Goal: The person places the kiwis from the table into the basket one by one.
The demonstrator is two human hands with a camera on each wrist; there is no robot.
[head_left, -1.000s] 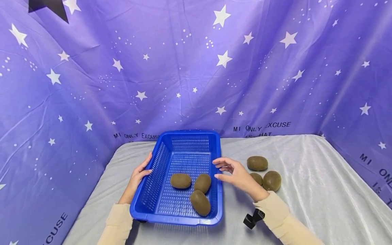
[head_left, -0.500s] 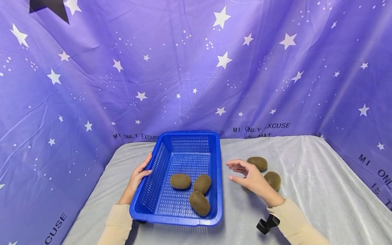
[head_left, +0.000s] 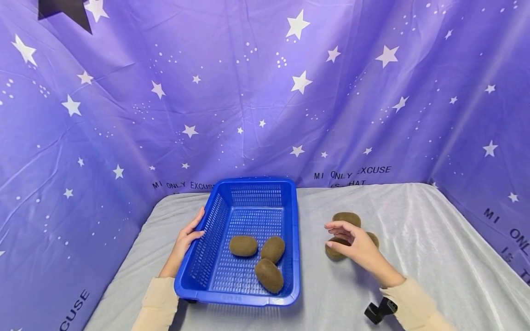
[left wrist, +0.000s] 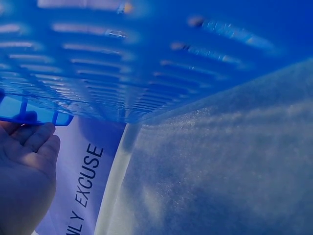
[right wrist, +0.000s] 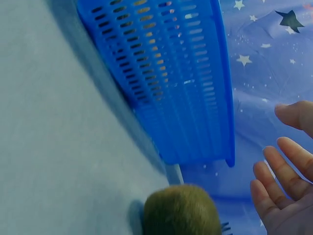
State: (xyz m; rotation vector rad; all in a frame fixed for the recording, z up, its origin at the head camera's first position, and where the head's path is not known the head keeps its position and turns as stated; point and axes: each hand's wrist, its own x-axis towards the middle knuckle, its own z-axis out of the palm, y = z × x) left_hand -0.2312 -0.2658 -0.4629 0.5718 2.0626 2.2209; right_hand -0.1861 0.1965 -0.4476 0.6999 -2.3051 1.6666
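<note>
A blue plastic basket (head_left: pixel 238 298) with slotted walls holds three brown kiwis, one on the left (head_left: pixel 243 246) and two touching at the right. My left hand (head_left: pixel 180 246) grips the basket's left rim; in the left wrist view its fingers (left wrist: pixel 41 139) curl at the rim. Right of the basket, my right hand (head_left: pixel 360 248) hovers with relaxed, parted fingers over three more kiwis. One kiwi (head_left: pixel 336 252) shows below the thumb, another (head_left: pixel 347 218) behind the fingers, a third (head_left: pixel 374 238) mostly hidden by the hand. The right wrist view shows a kiwi (right wrist: pixel 181 211) apart from the hand.
A grey cloth (head_left: pixel 418 230) covers the table. Purple star-printed curtains (head_left: pixel 244 92) enclose the back and both sides. A black wrist camera mount (head_left: pixel 380 310) hangs at the right sleeve.
My right hand has moved right, from the basket's right rim to above the loose kiwis, its fingers still apart. The left hand and the basket have stayed in place.
</note>
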